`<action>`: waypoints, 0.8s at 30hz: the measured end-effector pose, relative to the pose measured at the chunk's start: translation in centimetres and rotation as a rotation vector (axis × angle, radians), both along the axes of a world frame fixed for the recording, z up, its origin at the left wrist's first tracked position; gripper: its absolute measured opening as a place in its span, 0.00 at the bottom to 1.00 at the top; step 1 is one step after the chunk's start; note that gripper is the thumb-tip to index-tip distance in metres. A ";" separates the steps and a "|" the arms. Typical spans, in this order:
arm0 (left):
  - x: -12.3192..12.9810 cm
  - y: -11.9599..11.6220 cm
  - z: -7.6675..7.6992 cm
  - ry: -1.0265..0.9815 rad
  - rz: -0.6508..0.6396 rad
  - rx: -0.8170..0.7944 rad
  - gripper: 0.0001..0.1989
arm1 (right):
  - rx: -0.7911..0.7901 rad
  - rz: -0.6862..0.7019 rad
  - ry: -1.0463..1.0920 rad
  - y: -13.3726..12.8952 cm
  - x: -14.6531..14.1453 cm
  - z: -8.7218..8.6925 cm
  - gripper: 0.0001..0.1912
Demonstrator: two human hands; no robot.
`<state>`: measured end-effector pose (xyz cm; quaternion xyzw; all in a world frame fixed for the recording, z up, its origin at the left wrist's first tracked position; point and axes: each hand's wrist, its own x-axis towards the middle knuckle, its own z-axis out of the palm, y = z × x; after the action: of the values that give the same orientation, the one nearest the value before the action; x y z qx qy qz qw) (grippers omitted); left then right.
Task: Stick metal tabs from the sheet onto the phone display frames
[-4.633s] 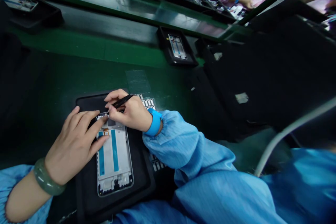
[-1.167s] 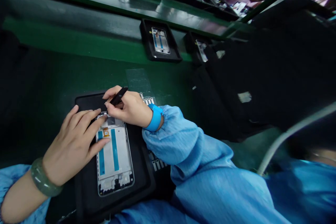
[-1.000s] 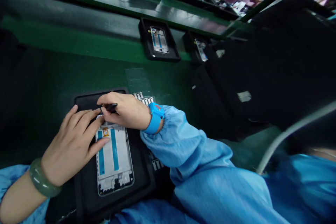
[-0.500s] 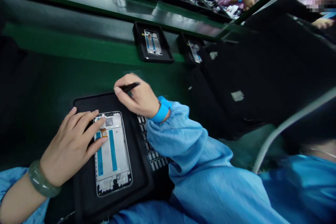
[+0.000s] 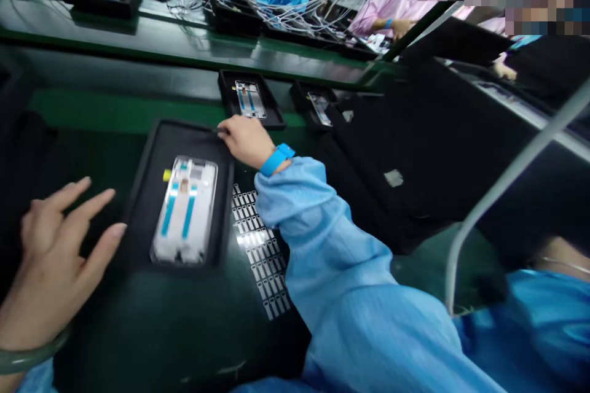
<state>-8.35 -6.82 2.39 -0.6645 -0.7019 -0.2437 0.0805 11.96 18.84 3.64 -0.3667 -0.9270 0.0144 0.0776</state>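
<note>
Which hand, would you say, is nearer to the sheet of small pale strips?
Right. The right hand is just beyond the far end of the sheet; the left hand is farther off, on the other side of the near tray.

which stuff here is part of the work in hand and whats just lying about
Apparently in the job:
phone frame
black tray under it
right hand, at the tray's far edge

Seemingly just lying about:
small-strip sheet, though possibly for the job
two farther trays
white cables
</note>
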 end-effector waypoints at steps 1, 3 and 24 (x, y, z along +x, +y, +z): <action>-0.6 0.1 0.1 -0.020 0.054 0.028 0.19 | -0.005 -0.108 0.037 1.6 0.0 0.2 0.16; -1.3 0.3 0.0 -0.029 0.109 0.054 0.19 | -0.024 -0.324 0.094 4.5 -0.7 0.3 0.18; -2.0 0.6 -4.1 0.026 -0.070 -0.241 0.17 | -0.079 -0.215 -0.116 8.2 7.2 -2.0 0.16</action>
<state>-10.33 -6.21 -1.69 -0.6965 -0.7013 -0.1515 0.0008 19.21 27.05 1.63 -0.4671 -0.8839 0.0210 0.0106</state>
